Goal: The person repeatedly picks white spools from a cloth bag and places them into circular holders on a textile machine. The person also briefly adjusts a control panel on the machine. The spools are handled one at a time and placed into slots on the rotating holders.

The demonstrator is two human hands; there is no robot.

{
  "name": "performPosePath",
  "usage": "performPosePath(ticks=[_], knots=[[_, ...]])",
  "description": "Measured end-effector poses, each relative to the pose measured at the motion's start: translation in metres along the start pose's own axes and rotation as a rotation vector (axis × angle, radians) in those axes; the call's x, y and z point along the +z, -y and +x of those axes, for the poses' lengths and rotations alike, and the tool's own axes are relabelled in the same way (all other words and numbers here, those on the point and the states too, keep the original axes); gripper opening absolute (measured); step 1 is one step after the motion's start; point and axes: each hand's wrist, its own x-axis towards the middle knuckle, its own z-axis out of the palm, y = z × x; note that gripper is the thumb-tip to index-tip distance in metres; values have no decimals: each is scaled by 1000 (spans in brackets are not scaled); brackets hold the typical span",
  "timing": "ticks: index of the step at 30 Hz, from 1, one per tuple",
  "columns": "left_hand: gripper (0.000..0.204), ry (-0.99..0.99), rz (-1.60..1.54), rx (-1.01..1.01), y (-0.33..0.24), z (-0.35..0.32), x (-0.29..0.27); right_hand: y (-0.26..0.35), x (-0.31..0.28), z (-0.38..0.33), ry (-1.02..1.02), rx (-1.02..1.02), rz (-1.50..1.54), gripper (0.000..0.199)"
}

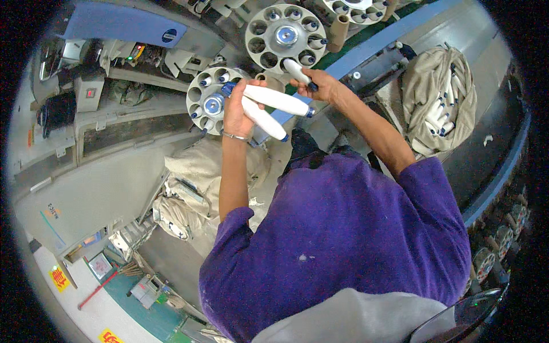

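Observation:
White yarn bobbins with dark blue ends are in both of my hands. My left hand (237,117) is closed around two of them, a longer-looking bobbin (277,99) and a lower bobbin (263,119), which fan out to the right. A further blue end shows by its fingers. Between the fingers of my right hand (321,86) is another bobbin (295,68), tilted, its white upper end at the lower edge of a round magazine (273,35). Several pockets of that magazine hold bobbins. Behind my left hand stands a second round magazine (213,105), partly covered.
At the right, an open cloth sack (470,94) holds several bobbins. A blue machine rail (366,48) runs diagonally past my right hand. More cloth sacks (197,166) lie below my left forearm. A third magazine (355,3) and a brown cone (338,31) are at the top.

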Motion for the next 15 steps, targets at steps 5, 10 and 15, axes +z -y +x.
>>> performPosePath(ticks=[5, 10, 15], knots=[[31, 81, -70, 47, -5, 5, -9, -29, 29, -22, 422, -323, -793, 57], [16, 22, -48, 100, -32, 9, -26, -43, 74, -53, 322, -690, -1197, 46], [12, -102, -116, 221, -76, 15, -80, -49, 104, -47, 148, -1114, -1540, 42]])
